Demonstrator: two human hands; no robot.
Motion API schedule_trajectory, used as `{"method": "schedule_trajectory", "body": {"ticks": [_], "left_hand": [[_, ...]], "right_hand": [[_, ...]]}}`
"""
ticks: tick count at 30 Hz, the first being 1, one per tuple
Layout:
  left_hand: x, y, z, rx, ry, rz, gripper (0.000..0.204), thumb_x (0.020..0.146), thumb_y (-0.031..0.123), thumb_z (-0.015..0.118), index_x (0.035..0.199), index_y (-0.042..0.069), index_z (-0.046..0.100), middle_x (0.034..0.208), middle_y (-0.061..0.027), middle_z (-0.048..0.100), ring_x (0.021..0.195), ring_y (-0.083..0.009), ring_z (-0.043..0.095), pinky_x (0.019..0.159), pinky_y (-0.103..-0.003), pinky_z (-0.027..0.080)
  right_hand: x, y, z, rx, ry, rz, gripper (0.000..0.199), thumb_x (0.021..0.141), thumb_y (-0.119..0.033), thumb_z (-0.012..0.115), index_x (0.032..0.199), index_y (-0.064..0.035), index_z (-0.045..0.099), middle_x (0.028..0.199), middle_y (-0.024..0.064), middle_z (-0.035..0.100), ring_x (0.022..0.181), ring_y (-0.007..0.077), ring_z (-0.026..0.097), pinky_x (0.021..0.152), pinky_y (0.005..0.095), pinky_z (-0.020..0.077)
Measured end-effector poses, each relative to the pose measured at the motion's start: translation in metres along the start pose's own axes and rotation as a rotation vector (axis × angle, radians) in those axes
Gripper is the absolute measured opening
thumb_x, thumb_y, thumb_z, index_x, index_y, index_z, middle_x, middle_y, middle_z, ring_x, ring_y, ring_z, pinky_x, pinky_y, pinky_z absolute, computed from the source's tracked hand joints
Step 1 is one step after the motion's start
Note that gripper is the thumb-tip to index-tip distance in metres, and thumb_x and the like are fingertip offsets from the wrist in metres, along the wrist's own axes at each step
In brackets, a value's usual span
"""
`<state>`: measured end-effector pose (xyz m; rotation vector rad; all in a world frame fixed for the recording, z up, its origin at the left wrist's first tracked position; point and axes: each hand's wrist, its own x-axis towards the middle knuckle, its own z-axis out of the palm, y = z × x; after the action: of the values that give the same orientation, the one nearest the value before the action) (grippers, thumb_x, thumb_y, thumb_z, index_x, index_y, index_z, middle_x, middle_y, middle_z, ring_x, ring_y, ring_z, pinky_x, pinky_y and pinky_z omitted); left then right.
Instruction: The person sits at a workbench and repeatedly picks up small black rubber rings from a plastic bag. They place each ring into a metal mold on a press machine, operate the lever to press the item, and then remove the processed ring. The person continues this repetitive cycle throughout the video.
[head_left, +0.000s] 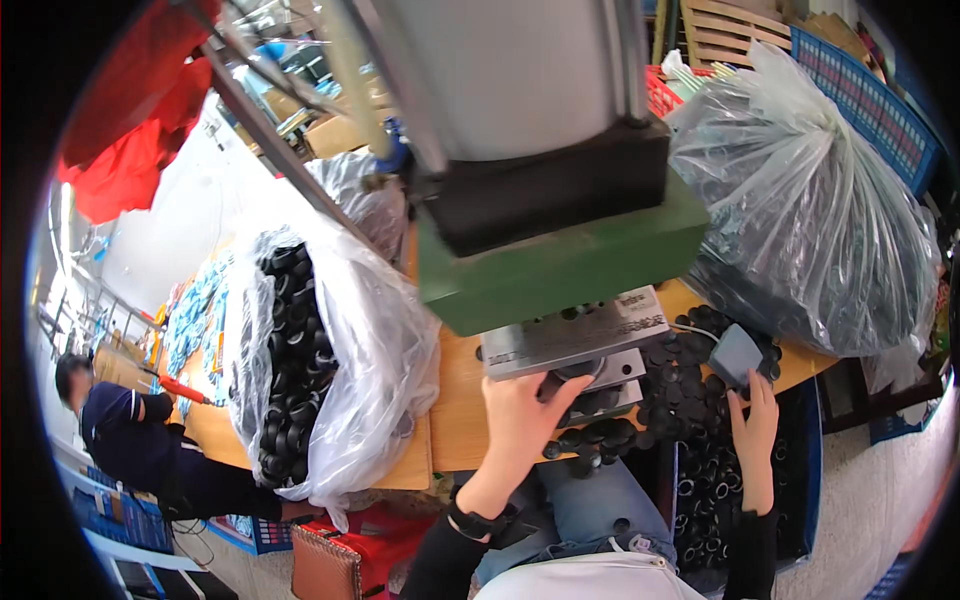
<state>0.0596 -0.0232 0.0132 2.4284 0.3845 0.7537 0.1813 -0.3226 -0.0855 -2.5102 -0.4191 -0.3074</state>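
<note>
With the left hand at the near-left side of the steel die, with thumb and fingers parted just beside a dark piece at the lower plate, impossible to tell whether gripped. With the right hand released at the near side of a grey box, beside black discs heaped toward the near edge of the surface. Farther out, with a clear bag of black parts at that edge, left of the die.
</note>
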Motion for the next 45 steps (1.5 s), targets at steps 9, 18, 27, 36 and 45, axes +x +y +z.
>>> {"method": "schedule_trajectory", "body": {"ticks": [9,18,27,36,45], "left_hand": [[-0.021,-0.014,-0.034,-0.196,0.167,0.079,0.061,0.066,0.031,0.08,0.115,0.003,0.057,0.115,-0.0154,0.057,0.105,-0.0335,0.053,0.089,-0.041,0.042],[-0.086,-0.13,-0.174,0.121,0.827,-0.165,0.004,0.082,0.002,0.06,0.083,-0.001,0.063,0.086,-0.0132,0.066,0.08,-0.0268,0.062,0.074,-0.034,0.047],[-0.006,-0.311,-0.173,0.485,0.101,-0.454,0.05,0.07,0.036,0.076,0.103,0.0,0.065,0.1,-0.0214,0.064,0.095,-0.0347,0.061,0.084,-0.041,0.048],[-0.01,-0.325,-0.181,0.209,-0.037,-0.312,0.037,0.072,0.014,0.068,0.105,0.001,0.056,0.105,-0.0193,0.061,0.102,-0.0342,0.057,0.088,-0.038,0.044],[-0.015,-0.3,-0.197,0.384,0.494,-0.235,0.041,0.059,-0.003,0.072,0.096,0.001,0.054,0.091,-0.0125,0.056,0.085,-0.0294,0.058,0.074,-0.036,0.047]], "right_hand": [[0.04,-0.002,0.032,-0.405,-0.12,-0.225,0.049,0.087,-0.03,0.057,0.123,0.0039,0.05,0.128,0.0144,0.05,0.122,0.0311,0.042,0.105,0.0475,0.0258],[0.025,-0.028,0.005,0.053,-0.041,-0.234,0.034,0.093,-0.02,0.052,0.118,0.0033,0.055,0.131,0.0145,0.049,0.123,0.0324,0.043,0.103,0.0418,0.0308],[0.023,-0.196,0.017,0.826,-0.227,-0.214,0.051,0.071,-0.008,0.074,0.116,-0.0002,0.05,0.099,0.0081,0.059,0.085,0.0151,0.054,0.077,0.027,0.043],[0.028,-0.216,0.033,0.539,0.089,-0.382,0.041,0.069,-0.018,0.077,0.102,0.0002,0.059,0.096,0.0072,0.062,0.09,0.02,0.057,0.084,0.0344,0.0377],[0.012,-0.19,0.021,0.456,0.082,-0.4,0.06,0.065,-0.022,0.08,0.116,-0.0039,0.053,0.112,0.0103,0.057,0.11,0.0285,0.049,0.096,0.0413,0.0299]]}}
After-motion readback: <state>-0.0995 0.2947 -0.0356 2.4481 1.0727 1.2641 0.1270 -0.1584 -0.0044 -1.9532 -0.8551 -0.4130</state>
